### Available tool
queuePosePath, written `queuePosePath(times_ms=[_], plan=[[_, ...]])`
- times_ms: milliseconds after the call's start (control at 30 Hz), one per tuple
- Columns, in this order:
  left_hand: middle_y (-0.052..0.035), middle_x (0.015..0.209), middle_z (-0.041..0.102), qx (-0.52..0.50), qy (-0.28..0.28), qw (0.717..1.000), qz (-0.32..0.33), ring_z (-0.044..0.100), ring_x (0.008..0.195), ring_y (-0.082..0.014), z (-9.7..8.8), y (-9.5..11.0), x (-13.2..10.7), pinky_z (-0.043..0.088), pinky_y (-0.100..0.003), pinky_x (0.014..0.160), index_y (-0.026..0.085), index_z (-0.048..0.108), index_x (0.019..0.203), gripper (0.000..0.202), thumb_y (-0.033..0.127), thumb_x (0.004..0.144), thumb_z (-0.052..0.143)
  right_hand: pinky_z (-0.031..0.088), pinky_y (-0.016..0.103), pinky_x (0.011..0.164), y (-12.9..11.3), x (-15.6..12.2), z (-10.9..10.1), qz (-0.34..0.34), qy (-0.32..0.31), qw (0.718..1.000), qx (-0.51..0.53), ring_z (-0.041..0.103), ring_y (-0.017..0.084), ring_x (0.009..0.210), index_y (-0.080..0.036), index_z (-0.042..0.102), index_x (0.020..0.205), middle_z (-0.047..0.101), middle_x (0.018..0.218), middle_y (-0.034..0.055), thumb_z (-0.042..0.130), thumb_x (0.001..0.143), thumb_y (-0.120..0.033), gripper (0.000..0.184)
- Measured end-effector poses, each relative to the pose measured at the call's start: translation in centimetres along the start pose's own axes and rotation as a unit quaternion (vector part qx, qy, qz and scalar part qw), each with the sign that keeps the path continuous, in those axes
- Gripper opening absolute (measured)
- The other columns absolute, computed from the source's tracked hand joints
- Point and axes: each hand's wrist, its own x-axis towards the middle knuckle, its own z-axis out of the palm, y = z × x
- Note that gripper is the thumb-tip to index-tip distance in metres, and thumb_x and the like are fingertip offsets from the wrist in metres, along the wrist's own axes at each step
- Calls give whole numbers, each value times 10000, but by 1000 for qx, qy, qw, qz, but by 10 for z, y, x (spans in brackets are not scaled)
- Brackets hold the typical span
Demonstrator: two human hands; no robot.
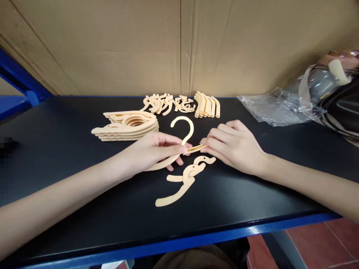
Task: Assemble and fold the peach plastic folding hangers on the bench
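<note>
Cream hook (pixel 191 129) pinched in left hand (pixel 155 149); right hand (pixel 232 147) grips a strip (pixel 195 149), near end at left thumb, above black table (pixel 241 201). Loose parts (pixel 186 183) just nearer; stack (pixel 126 131), pile (pixel 159 102), row (pixel 206 105) behind; clear bag (pixel 272 106) off right. Strip's other end hidden by right fingers; hook's tail cut off by left wrist.

Bare left hand (pixel 153 149), bare right hand (pixel 235 147), slim uncovered left forearm (pixel 70 196), slim uncovered right forearm (pixel 305 185)
</note>
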Motion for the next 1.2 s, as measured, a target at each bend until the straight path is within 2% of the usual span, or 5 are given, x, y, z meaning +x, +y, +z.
queuePosePath(times_ms=[200, 467, 800, 967, 1200], plan=[[22, 642, 674, 26, 19, 999, 44, 570, 521, -69, 1, -7, 3, 510, -145, 499, 184, 761, 886, 193, 347, 811, 689, 300, 301, 707, 1, -1, 1, -2, 9, 1000, 2, 457, 152, 683, -164, 675, 861, 619, 727, 4, 443, 1012, -302, 309], [28, 661, 695, 55, 26, 994, 91, 604, 548, -56, -1, -8, 0, 505, -99, 507, 178, 763, 908, 165, 298, 845, 669, 307, 293, 686, 2, -1, 1, 0, 13, 999, 46, 453, 143, 655, -155, 683, 873, 613, 705, 2, 436, 1015, -321, 329], [41, 561, 649, 15, 9, 999, 50, 596, 541, -42, -2, 2, -1, 474, -68, 498, 140, 756, 838, 132, 142, 851, 625, 305, 270, 559, -1, -2, -2, -4, 2, 999, 46, 461, 127, 576, -175, 699, 855, 589, 644, -18, 417, 1021, -337, 365], [-6, 813, 756, 29, -13, 998, 55, 581, 530, -33, -6, 2, -1, 499, -104, 511, 141, 748, 930, 151, 177, 859, 620, 322, 256, 530, -2, -5, -2, -1, 1, 999, 54, 486, 112, 552, -178, 699, 862, 600, 642, -25, 404, 1024, -374, 389], [-26, 863, 764, 76, -28, 994, 71, 601, 564, -53, -6, 1, -1, 482, -114, 480, 135, 693, 1099, 241, 232, 927, 556, 306, 242, 506, -2, -6, -1, 42, -32, 987, 149, 562, 84, 570, -174, 679, 869, 618, 644, -32, 379, 1031, -406, 411]])
